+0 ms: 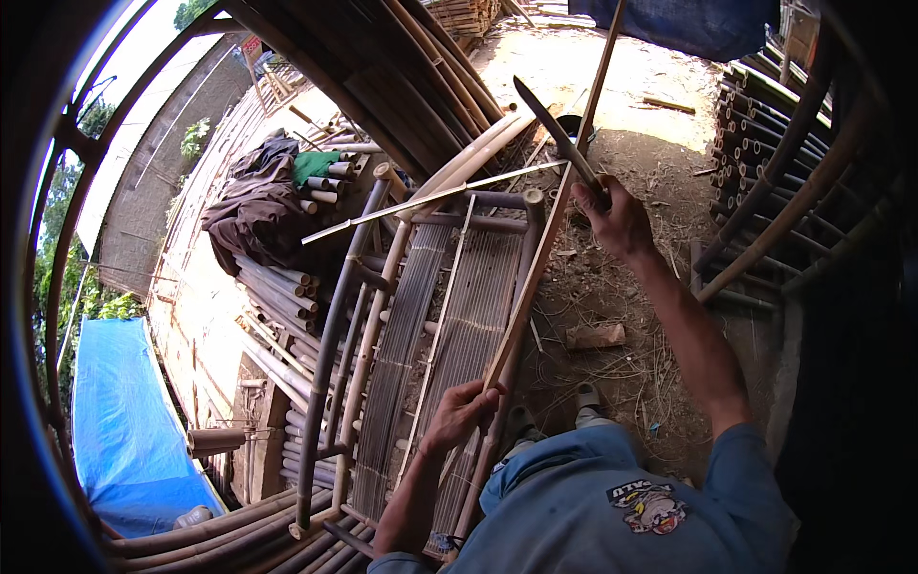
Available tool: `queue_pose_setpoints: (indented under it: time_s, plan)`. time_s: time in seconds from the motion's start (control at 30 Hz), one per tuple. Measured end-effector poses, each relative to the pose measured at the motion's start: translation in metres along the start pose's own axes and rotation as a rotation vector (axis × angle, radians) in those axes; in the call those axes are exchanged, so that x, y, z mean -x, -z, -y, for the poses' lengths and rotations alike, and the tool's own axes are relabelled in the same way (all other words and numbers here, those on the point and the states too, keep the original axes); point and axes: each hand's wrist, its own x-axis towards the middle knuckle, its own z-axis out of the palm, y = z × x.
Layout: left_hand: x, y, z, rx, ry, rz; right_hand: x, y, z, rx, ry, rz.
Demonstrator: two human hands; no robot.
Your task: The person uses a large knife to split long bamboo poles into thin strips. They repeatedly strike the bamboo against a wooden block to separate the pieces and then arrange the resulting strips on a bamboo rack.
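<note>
My right hand (614, 218) is closed around the handle of a long-bladed knife (547, 122), its dark blade pointing up and to the left. My left hand (463, 413) grips the near end of a long bamboo strip (541, 263), which slants away past the knife to the top edge. A thin pale sliver of bamboo (421, 202) extends leftward from the strip close to the blade; whether it is still joined there I cannot tell. Under the strip stands a bamboo bench (349, 316) with a slatted seat (469, 320), on which another thin strip (442, 320) lies lengthwise.
Bamboo poles are stacked at the left (277, 287) under dark cloth (258, 201), and at the right (755, 143). A blue tarp (129, 421) lies far left. Leaning dark bamboo (382, 86) fills the upper middle. Shavings and a wood block (595, 337) are on the ground.
</note>
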Motion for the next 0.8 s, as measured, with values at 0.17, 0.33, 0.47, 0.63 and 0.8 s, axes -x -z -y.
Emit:
queue_pose_setpoints:
  time_s: [0.17,0.33,0.47,0.63,0.8]
  plan:
    - [-0.038,-0.054,-0.022,0.063,-0.115,-0.133,0.102,-0.02,-0.009,0.393,0.44,0.078]
    - [-0.039,-0.047,-0.025,-0.211,-0.174,-0.292,0.14,-0.054,0.002,0.321,0.494,0.139]
    - [-0.023,-0.049,-0.011,-0.177,-0.119,-0.268,0.095,-0.042,-0.016,0.424,0.285,0.064]
    - [0.027,-0.047,0.007,-0.191,-0.023,-0.206,0.035,0.005,-0.058,0.494,0.025,0.062]
    - [0.055,-0.036,0.023,0.0,0.038,-0.132,0.027,0.04,-0.057,0.438,-0.051,-0.02]
